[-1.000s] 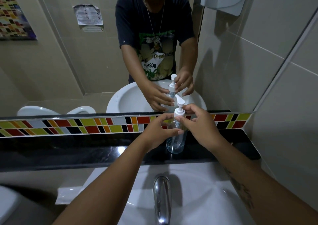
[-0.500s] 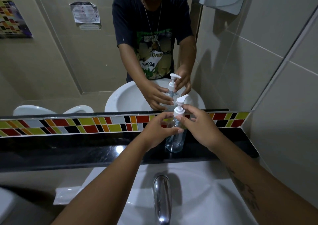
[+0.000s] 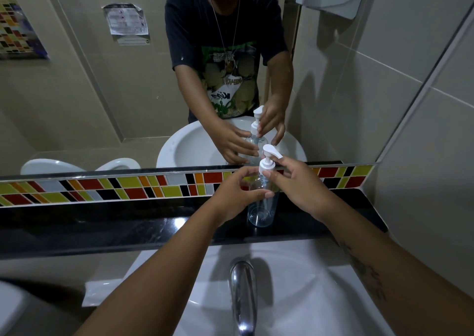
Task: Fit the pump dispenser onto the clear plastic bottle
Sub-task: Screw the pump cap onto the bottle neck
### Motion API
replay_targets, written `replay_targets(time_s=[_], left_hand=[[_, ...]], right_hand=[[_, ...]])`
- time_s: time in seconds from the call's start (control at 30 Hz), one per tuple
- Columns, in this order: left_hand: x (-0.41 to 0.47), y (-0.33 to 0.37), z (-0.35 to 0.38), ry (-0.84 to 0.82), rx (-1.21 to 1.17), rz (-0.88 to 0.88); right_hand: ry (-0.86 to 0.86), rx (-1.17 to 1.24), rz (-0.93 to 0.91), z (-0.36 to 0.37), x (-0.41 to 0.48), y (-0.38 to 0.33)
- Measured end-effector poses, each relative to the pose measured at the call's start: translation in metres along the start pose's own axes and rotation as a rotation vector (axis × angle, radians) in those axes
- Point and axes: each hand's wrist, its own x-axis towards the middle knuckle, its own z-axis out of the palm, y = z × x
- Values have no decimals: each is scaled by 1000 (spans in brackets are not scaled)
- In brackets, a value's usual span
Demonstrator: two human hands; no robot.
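Note:
A clear plastic bottle stands upright on the black stone ledge behind the sink. The white pump dispenser sits on its neck, with the nozzle pointing right. My left hand wraps around the upper body of the bottle from the left. The fingers of my right hand pinch the white collar of the pump from the right. The bottle's neck is hidden behind my fingers.
A chrome tap rises from the white sink just below my arms. Above the ledge runs a band of coloured tiles, with a large mirror over it. A tiled wall closes the right side.
The pump nozzle has turned, from pointing up and right to pointing more to the right. My right fingers have shifted on the collar. The bottle stays in place on the ledge.

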Motion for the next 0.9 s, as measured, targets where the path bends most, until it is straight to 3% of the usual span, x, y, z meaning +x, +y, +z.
replay_targets(time_s=[0.33,0.6,0.9], left_hand=[[1,-5,2,18,-12,24],[2,-5,1,10,-4,28],[2,-5,1,5,-20,23]], right_hand=[[258,-10,-27,2,-2,11],[65,-26,4,2,4,6],[243,-11,-26,4,-6,11]])
